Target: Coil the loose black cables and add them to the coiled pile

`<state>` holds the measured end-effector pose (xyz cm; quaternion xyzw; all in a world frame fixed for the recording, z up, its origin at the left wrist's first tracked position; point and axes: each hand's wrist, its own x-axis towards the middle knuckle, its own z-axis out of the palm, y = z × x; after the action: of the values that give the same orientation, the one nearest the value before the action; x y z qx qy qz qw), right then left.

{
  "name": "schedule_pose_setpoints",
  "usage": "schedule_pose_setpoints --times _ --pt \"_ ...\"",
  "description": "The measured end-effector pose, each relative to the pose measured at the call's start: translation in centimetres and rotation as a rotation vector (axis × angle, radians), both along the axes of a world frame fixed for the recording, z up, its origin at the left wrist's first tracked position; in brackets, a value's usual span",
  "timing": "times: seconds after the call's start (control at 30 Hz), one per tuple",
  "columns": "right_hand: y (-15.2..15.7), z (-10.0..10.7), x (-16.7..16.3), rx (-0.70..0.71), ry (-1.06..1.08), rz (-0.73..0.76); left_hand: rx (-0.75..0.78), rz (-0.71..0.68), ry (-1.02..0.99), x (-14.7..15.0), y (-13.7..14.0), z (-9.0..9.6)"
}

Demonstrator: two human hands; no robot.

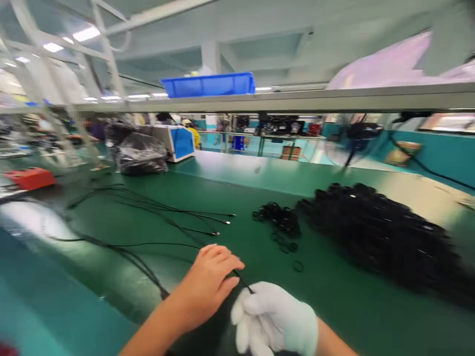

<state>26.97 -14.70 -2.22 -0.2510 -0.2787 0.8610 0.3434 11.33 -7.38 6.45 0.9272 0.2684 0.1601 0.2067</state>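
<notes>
Head view showed a cable (243,281) stretched between two hands, both left of the black pile (371,232) and nearer the wearer than it was. The right hand (274,316), in a white glove, had its thumb and forefinger pinched on the cable, the other fingers curled below. The left hand (215,277), bare, arched over the same cable; the gap between thumb and fingertips was narrow and the cable ran through it, but whether they pressed on it I could not tell.

The step in hand looked like guiding or straightening that one cable, judging by the pose. The next move seemed to call for a firm right pinch and a light left guide, so that the cable would not kink or slip. Whatever end the glove covered was hidden.

Farther left of the pile, more cables (185,211) lay across the green bench (208,180), their plugs (218,234) pointing towards the pile's side. A dark lump (164,294) on some cords showed beside the left forearm, perhaps the likeliest snag. Just left of the pile sat a small heap of rings (284,220); one loose ring (298,266) lay on its near side, apart from both hands.
</notes>
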Motion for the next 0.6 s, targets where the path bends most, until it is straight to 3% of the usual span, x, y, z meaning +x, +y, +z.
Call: schedule_pose_setpoints --times 0.13,0.33,0.43,0.53,0.6 --pt "0.6 0.3 0.8 0.009 0.195 0.133 -0.193 -0.080 0.077 1.7 0.1 1.6" --pt "0.7 0.8 1.6 0.032 0.238 0.236 -0.192 -0.210 0.040 4.9 0.3 2.8" --pt "0.1 1.8 2.4 0.072 0.203 0.156 -0.138 -0.153 0.011 6.0 0.4 1.9" --pt "-1.1 4.1 4.5 0.204 0.235 0.017 -0.053 -0.044 0.133 6.0 0.0 0.0" --pt "-1.7 5.8 6.9 0.313 0.252 -0.261 -0.016 0.021 0.242 5.2 -0.5 -1.5"
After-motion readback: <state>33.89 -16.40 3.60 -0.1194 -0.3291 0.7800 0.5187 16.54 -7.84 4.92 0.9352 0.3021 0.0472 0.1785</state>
